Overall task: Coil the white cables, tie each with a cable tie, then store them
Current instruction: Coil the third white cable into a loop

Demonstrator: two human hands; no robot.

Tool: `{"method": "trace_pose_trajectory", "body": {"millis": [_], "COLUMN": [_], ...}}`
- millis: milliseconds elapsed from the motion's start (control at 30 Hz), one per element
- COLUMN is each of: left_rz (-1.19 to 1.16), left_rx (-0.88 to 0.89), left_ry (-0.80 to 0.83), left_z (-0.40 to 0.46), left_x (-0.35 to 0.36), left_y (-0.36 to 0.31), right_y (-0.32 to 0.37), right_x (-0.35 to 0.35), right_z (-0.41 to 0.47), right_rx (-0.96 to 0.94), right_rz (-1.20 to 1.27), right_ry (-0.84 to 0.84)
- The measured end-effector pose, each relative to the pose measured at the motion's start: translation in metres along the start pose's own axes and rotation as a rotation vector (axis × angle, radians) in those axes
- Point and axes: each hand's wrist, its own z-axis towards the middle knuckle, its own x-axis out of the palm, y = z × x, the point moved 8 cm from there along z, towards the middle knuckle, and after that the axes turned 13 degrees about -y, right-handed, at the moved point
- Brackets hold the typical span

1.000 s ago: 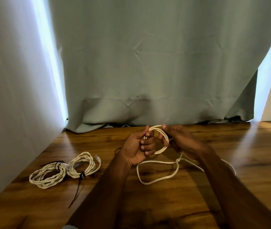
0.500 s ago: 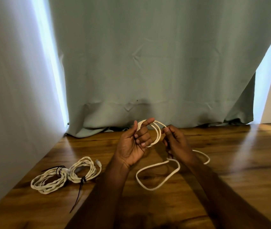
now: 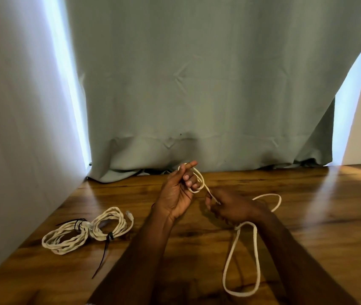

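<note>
Left hand [image 3: 176, 194] is up off the worktop [image 3: 307, 227], palm facing the camera, with a few small loops of the cable [image 3: 242, 293] wound round its curled fingers [image 3: 189, 177]; the index finger and thumb stick up and pinch the top of the loops. So that grip is holding the coil.

From the bottom of the coil a short run of cable slants down to the right hand [image 3: 230, 209], which sits just right of and below the left, knuckles up. Its fingertips pinch the cable, so a narrow grip on the strand, though the exact finger positions are hard to make out in the shadow.

The slack trails out from under the right hand: one loop arcs behind its wrist, and a longer loop lies on the worktop below it, toward the camera.

Well off to the left of both hands, two finished coils [image 3: 87, 231] lie touching each other on the worktop, each cinched with a black tie [image 3: 104, 254]; one tie's tail points toward the camera.

A curtain [image 3: 197, 84] hangs behind the hands.
</note>
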Motion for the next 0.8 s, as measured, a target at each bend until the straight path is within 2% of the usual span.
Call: {"method": "trace_pose_trajectory", "body": {"millis": [167,333,533,600,667,733,800], "left_rz": [0.008,-0.034,-0.064,0.125,0.453,0.739,0.922], "left_rx": [0.088,0.125,0.094,0.112,0.127,0.117,0.119], "left_ry": [-0.089,-0.146,-0.139,-0.200,-0.276,-0.300,-0.296], "left_z": [0.005,0.012,0.018,0.017,0.014,0.008,0.003], "left_x": [-0.002,-0.010,-0.022,-0.030,-0.038,-0.040,-0.037], "left_y": [-0.007,-0.017,-0.022,-0.018,-0.008,0.006,0.015], "right_y": [-0.004,0.000,-0.006,-0.012,-0.017,-0.021,-0.021], "right_x": [0.024,0.030,0.028,0.034,0.036,0.035,0.030], "right_z": [0.000,-0.001,-0.002,-0.003,-0.003,-0.004,-0.005], "right_rx": [0.068,0.041,0.008,0.060,0.094,0.109,0.079], "right_rz": [0.201,0.217,0.285,0.359,0.401,0.374,0.325], "right_ry": [0.124,0.218,0.195,0.200,0.187,0.183,0.173]}}
